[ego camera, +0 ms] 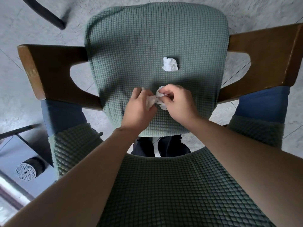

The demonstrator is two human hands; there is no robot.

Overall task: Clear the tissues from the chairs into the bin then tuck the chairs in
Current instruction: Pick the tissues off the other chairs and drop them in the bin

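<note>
Nearest to you, the green-covered backrest [172, 190] fills the lower view; you are reaching over it to the chair seat [147, 38].

Your left hand [139, 107] is curled closed on a crumpled tissue [150, 102], held between thumb and fingers. Your right hand [178, 102] is pinched shut on a second wad [159, 94], and the two wads touch between your hands, just above the near part of the seat. A third tissue ball [170, 64] lies loose on the seat, farther from you and apart from both hands. The bin is not in view.

Handling notes:
- Expect the tissues to be very light, soft and compressible. They probably tear if you pull the two wads against each other, so separate them gently or merge them into one hand.
- Take hold by closing your fingertips around the whole ball, not a loose corner; a corner may unravel or rip.
- The textured seat cover likely offers mild grip, so lift straight up and avoid dragging.
- Free one hand before reaching for the third ball.
</note>
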